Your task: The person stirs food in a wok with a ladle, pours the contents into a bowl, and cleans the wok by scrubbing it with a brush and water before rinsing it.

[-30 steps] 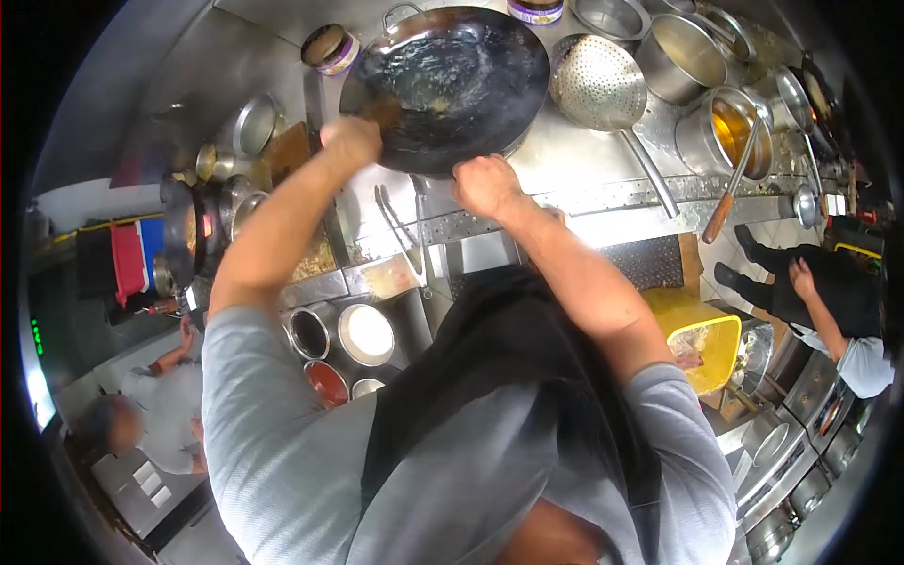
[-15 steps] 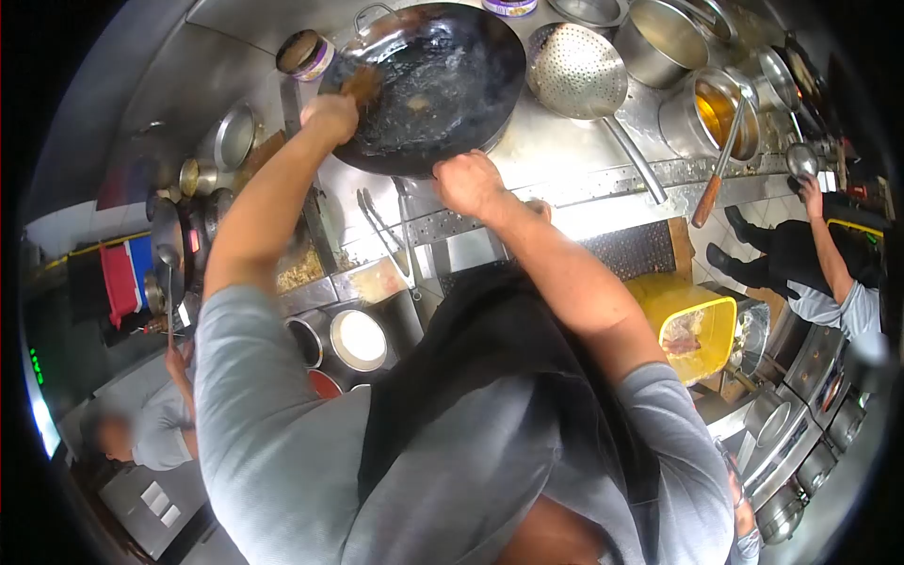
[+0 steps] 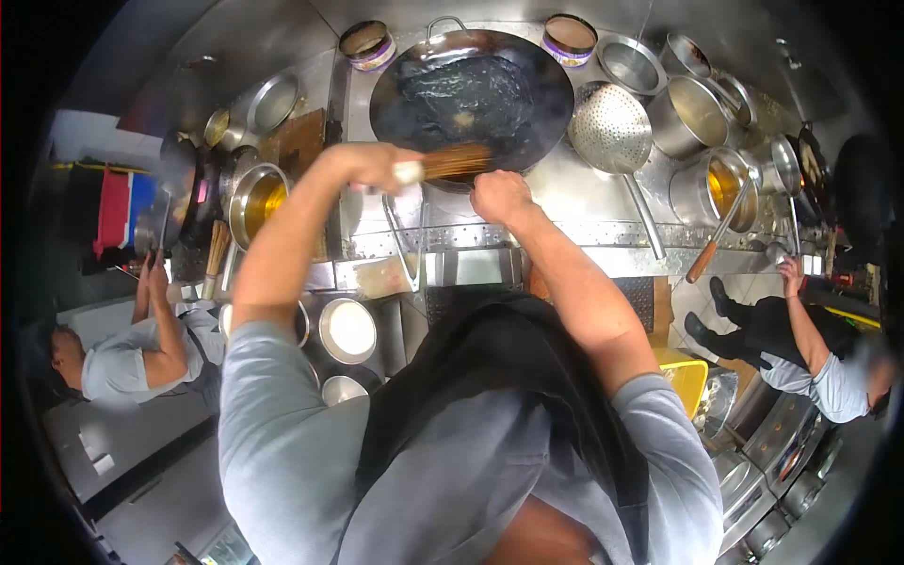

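Note:
My left hand (image 3: 375, 168) is closed round a bamboo wok brush (image 3: 459, 160), its bristles pointing right across the near edge of the wok. The large dark wok (image 3: 549, 87) sits on the steel stove top with some liquid in it and a small pale patch near the middle. My right hand (image 3: 501, 197) is closed at the wok's near rim; the part under its fingers is hidden. A loop handle (image 3: 446, 23) stands up at the far rim. Right of the wok lies a perforated strainer (image 3: 610, 127) with a long handle.
Two tins (image 3: 368, 44) flank the wok at the back. Steel pots (image 3: 690, 111) stand at the right, one with amber liquid and a wooden-handled ladle (image 3: 723, 226) across it. Tongs (image 3: 399, 240) lie before the wok. Co-workers stand at left (image 3: 141, 353) and right (image 3: 800, 348).
My left hand has brought the brush from the wok's left inside to its near edge. My right hand stays at the near rim. The whole view has shifted.

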Demonstrator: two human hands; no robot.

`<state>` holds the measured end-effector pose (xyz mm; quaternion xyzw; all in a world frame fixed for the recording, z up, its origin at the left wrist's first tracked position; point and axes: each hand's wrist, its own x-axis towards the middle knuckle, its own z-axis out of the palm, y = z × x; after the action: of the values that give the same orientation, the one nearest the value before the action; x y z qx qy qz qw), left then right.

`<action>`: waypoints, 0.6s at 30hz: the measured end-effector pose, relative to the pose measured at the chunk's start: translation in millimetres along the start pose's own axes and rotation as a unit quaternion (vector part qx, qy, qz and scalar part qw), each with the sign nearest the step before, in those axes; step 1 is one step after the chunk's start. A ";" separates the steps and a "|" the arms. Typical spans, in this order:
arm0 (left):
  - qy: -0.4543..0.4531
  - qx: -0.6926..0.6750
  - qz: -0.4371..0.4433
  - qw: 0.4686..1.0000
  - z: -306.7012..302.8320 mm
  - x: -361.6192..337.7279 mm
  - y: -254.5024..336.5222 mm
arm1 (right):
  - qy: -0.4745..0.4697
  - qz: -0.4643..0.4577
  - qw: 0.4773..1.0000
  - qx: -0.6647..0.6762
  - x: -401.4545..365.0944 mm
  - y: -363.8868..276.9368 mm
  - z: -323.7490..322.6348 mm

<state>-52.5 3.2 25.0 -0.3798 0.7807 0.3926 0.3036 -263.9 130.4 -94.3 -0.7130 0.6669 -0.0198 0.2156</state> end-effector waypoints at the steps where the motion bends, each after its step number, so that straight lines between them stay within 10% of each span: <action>1: 0.049 0.070 -0.041 0.996 -5.9 -17.5 -8.5 | 0.000 -0.003 1.000 -0.008 -4.2 -0.8 -2.3; 6: 0.330 0.158 -0.123 0.923 23.6 -47.4 -71.9 | 0.203 -0.093 0.975 -0.007 -64.2 -7.2 -21.8; 8: 0.445 -0.194 -0.038 0.874 57.2 -57.9 -80.5 | 0.228 -0.108 0.967 0.019 -97.8 -11.4 -39.2; 10: 0.565 -0.217 0.031 0.795 102.5 -47.3 -89.5 | 0.254 -0.123 0.958 0.044 -120.8 -20.6 -46.6; 18: 0.629 -0.438 0.000 0.642 243.5 -5.9 -78.1 | 0.354 -0.014 0.913 0.204 -145.5 -54.4 -71.2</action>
<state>58.4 179.2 -123.9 -0.6235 0.5204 0.3554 -0.4626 -251.1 251.0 26.1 -0.6089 0.6711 -0.4093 0.1064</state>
